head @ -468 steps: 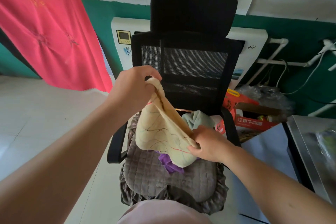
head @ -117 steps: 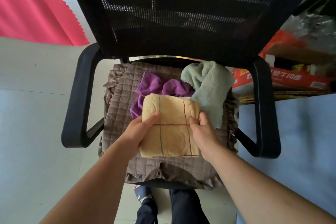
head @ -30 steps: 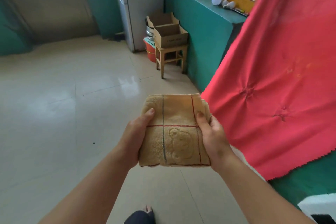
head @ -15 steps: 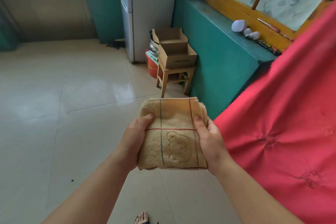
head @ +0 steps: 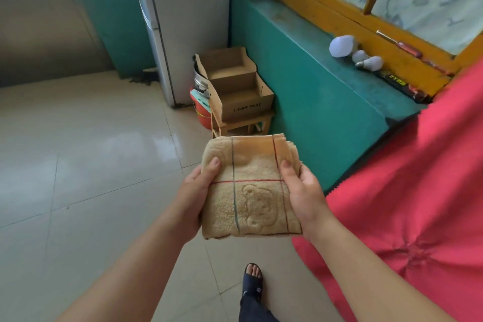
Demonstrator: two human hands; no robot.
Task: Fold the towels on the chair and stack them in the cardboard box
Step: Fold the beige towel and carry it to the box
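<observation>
The folded beige towel (head: 251,188) is carried flat between both hands, so its folds do not open. The left hand (head: 194,196) and the right hand (head: 303,191) each grip one side, thumb on top. The cardboard box (head: 235,86) stands ahead on a wooden stool (head: 243,125), open.

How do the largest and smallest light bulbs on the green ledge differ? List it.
The largest bulb lies farthest from the camera; the smallest bulb lies behind the third. The largest bulb's base is hidden, and so is the smallest's. Both are white and lie on the ledge by the yellow window frame.
</observation>
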